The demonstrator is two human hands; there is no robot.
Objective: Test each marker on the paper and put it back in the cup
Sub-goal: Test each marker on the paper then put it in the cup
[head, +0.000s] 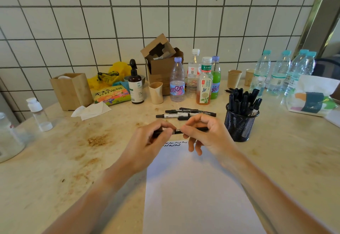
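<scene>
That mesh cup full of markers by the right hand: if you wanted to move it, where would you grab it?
Probably around the lower wall of the black mesh cup, coming in from the right side with the right hand. It stands upright, and markers bristle out of its rim, so a grip from above is blocked; the bare round wall below is open to wrap.

Two bare forearms come in from the bottom edge, each uncovered up to where it leaves the view, with no sleeve or cuff on either. The left hand [147, 141] and right hand [207, 134] are bare too: no gloves, rings, watch or bands at the wrists. The fingers [192, 146] are slim, with short, plain nails.
</scene>
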